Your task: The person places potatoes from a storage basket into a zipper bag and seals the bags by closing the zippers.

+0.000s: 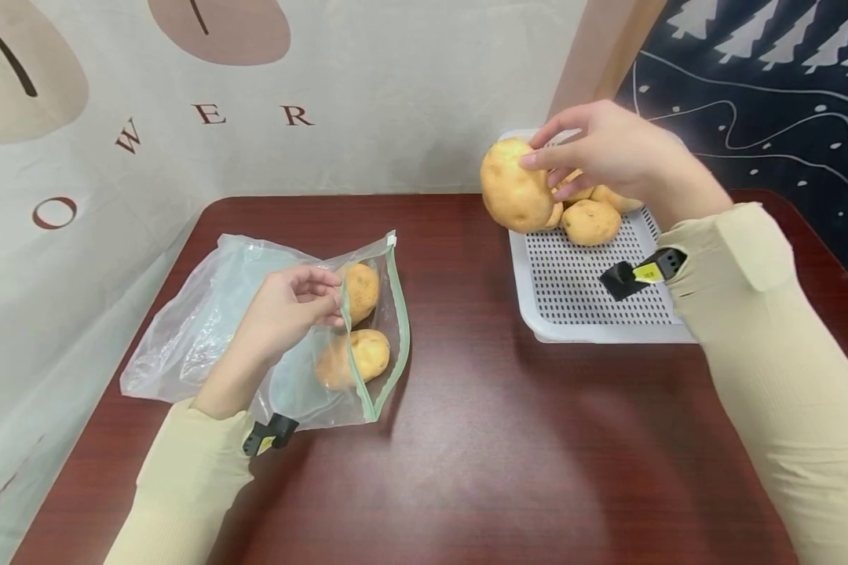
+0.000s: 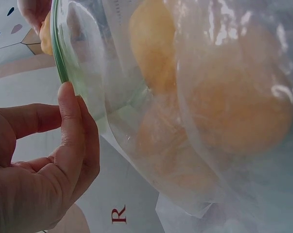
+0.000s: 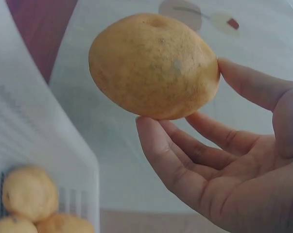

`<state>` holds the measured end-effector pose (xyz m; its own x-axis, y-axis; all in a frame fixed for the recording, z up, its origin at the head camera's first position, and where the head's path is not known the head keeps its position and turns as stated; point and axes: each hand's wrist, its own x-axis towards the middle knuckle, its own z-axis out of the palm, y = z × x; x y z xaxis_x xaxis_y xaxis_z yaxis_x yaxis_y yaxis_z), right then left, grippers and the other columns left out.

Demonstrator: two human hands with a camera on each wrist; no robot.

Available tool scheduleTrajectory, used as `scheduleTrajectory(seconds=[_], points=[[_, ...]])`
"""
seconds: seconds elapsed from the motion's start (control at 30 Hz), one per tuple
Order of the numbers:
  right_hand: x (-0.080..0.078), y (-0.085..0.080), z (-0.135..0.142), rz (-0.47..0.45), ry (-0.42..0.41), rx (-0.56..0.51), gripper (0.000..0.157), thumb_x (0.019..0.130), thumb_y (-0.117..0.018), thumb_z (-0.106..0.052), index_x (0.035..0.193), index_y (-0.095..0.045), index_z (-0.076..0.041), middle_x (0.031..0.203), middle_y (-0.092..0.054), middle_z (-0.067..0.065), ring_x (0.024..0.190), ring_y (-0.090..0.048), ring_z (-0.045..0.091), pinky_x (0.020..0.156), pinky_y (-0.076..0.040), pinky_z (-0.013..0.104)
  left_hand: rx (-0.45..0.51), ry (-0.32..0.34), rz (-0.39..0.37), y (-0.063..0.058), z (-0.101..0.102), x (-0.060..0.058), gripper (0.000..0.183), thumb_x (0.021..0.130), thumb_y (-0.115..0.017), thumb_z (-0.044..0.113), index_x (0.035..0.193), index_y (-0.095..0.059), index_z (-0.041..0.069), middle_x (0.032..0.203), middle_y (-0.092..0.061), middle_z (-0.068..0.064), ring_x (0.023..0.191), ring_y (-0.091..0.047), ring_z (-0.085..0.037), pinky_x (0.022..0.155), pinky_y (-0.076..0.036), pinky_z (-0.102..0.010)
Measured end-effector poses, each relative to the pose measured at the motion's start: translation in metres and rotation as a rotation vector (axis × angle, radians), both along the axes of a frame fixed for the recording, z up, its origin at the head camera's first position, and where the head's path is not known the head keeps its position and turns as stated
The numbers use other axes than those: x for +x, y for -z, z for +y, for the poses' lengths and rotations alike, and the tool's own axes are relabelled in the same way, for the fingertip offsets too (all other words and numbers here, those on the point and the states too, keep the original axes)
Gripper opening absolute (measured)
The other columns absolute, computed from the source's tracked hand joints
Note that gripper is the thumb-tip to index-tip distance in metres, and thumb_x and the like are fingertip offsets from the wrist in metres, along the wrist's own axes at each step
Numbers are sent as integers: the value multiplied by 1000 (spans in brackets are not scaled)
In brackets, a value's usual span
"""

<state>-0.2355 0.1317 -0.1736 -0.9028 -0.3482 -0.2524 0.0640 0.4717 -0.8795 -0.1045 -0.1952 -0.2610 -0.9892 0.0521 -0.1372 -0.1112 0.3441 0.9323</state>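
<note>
My right hand (image 1: 593, 153) holds a large potato (image 1: 514, 187) between thumb and fingertips, raised above the far left corner of a white perforated basket (image 1: 572, 314). The right wrist view shows this potato (image 3: 153, 68) gripped at its side and underside. On the left, my left hand (image 1: 290, 302) pinches the green-edged rim of a clear zip bag (image 1: 378, 400), whose mouth faces right and stands apart. Inside the bag lie potatoes, one (image 1: 362, 294) behind the fingertips and another (image 1: 369, 353) nearer. Cloudy plastic in the left wrist view blurs the potatoes (image 2: 153, 46).
More potatoes (image 1: 592, 223) sit at the basket's far end. Flattened clear plastic bags (image 1: 177, 345) lie at the table's left. The dark red table (image 1: 459, 439) stretches between bag and basket. A printed white cloth (image 1: 396, 94) hangs behind, with a dark patterned one (image 1: 770, 141) at right.
</note>
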Motion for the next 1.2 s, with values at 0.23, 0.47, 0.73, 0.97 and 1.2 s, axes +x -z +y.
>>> scheduleTrajectory(seconds=[0.23, 0.47, 0.73, 0.97, 1.2], points=[[16, 8, -30, 34, -55, 39, 40, 82, -69, -20, 113, -51, -2, 90, -59, 8, 72, -56, 19, 64, -58, 29, 1, 6, -1, 2, -1, 0, 28, 85, -54, -6, 109, -48, -17, 85, -53, -13, 62, -60, -8, 65, -58, -25], [25, 19, -53, 45, -106, 31, 37, 83, -67, -16, 114, -51, -1, 84, -58, 9, 69, -56, 18, 62, -57, 28, 1, 5, -2, -1, 0, 0, 26, 85, -53, -7, 109, -48, -17, 85, -53, -14, 62, -60, -8, 66, -58, -25], [39, 34, -80, 31, -177, 29, 33, 83, -68, -14, 110, -54, -3, 84, -58, 10, 67, -54, 19, 62, -57, 30, 3, 7, 6, -1, 0, 0, 25, 85, -52, -8, 107, -48, -18, 85, -53, -15, 62, -60, -8, 65, -58, -25], [48, 58, -100, -9, -242, 21, 30, 82, -68, -14, 108, -56, -4, 85, -60, 11, 66, -55, 19, 64, -57, 35, 6, 9, 3, -1, 0, 0, 25, 85, -52, -8, 106, -48, -18, 85, -53, -15, 61, -60, -8, 66, -58, -26], [53, 76, -111, -54, -282, -19, 30, 82, -67, -11, 108, -55, -1, 86, -61, 13, 67, -58, 17, 65, -58, 36, 4, 8, 2, 0, 0, 0, 24, 85, -53, -7, 106, -48, -18, 85, -53, -15, 62, -60, -8, 66, -58, -28]])
